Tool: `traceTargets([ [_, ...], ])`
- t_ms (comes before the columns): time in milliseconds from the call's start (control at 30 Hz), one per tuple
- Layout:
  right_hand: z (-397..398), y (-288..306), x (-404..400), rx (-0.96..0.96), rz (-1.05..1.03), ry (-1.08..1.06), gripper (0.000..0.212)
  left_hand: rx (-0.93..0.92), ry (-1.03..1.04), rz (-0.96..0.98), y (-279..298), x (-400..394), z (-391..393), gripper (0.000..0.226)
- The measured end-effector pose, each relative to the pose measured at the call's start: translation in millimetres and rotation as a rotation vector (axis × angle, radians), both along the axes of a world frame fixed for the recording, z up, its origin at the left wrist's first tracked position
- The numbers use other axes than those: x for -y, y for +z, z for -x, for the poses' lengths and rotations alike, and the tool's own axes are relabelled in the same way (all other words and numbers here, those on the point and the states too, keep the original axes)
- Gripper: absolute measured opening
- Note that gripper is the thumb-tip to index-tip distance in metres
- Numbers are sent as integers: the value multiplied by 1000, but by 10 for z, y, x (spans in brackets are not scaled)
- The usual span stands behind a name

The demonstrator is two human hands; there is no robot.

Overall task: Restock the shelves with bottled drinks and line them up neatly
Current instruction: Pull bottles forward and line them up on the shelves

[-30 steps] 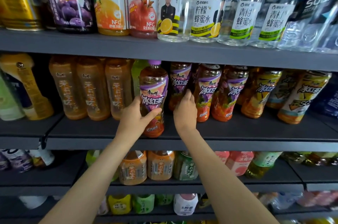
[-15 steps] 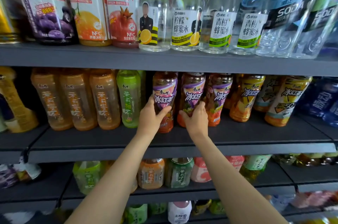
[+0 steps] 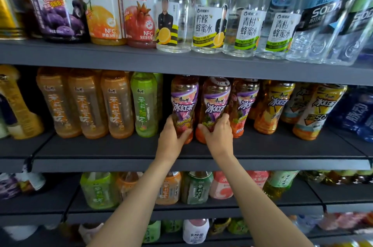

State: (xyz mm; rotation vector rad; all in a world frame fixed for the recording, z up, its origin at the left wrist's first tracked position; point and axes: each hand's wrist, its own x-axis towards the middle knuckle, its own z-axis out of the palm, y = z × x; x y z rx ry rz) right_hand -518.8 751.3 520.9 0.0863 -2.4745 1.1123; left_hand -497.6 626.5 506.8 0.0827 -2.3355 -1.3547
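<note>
Shelf [image 3: 201, 151] scene unchanged except each hand, left hand [image 3: 171, 137] and right hand [image 3: 218, 135], now grips adjacent purple-label bottles [image 3: 184, 103].

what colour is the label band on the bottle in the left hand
Purple, with white lettering, on the amber tea bottle the left hand grips; the head view shows it.

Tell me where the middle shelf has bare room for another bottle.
Bare dark shelf board runs along the front edge, ahead of the whole bottle row. The row itself is packed, from the orange tea bottles to the yellow-labelled iced tea bottles. Both hands grip purple-labelled iced tea bottles.
</note>
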Motion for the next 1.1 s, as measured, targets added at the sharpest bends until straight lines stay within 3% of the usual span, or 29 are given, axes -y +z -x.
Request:
traceTargets([
  [267,32,-12,-32,-9,-40,-29,51,41,191,88,-1,-114,30,50],
  [533,101,43,-46,52,-19,-84,49,99,114,130,83,25,-29,58],
  [633,-133,6,9,-196,0,-120,52,115,98,174,91,229,-207,64],
  [733,-281,-25,227,-361,-1,76,33,118,113,191,70,475,-432,74],
  [800,-189,20,419,-225,-8,180,45,139,130,175,85,633,-546,73],
  [900,124,139,640,47,75,162,70,183,168,160,125,819,-638,72],
  [1033,378,161,735,158,122,75,43,150,150,137,143,916,-668,70],
  [1100,393,131,756,151,99,63,39,139,139,139,140,912,-671,68],
])
